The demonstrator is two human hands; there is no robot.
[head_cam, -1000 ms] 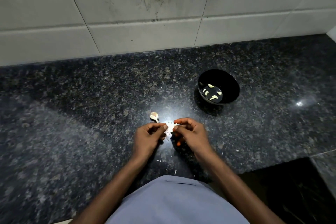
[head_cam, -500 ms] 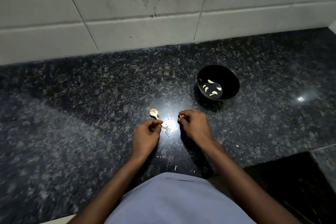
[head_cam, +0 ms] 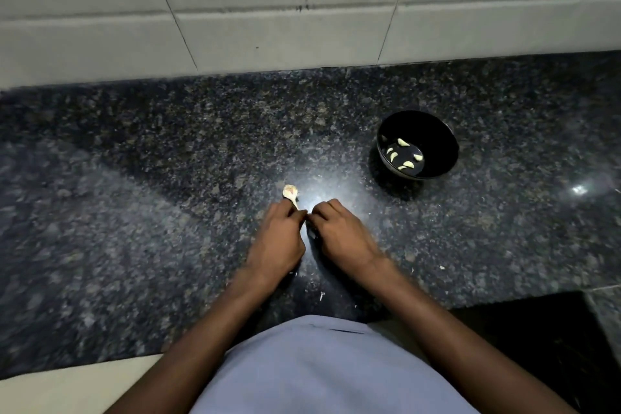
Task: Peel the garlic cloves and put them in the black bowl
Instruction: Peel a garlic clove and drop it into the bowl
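My left hand (head_cam: 275,239) and my right hand (head_cam: 339,235) sit knuckles-up on the dark granite counter (head_cam: 151,212), with curled fingertips meeting at the centre. They pinch a garlic clove between them, and the fingers almost fully hide it. A pale garlic stem remnant (head_cam: 290,192) lies just beyond my left hand's fingers. The black bowl (head_cam: 447,134) stands to the far right of my hands and holds several peeled cloves (head_cam: 405,153).
Small white peel scraps (head_cam: 322,294) lie on the counter near my wrists, and another bit (head_cam: 442,267) lies to the right. A tiled wall (head_cam: 302,27) closes off the back. The counter's front edge drops into a dark gap (head_cam: 537,329) at lower right.
My hands were apart half a second ago and have come back together, fingertips touching. The pile of peel scraps seen between them is now covered. The view has tilted downward.
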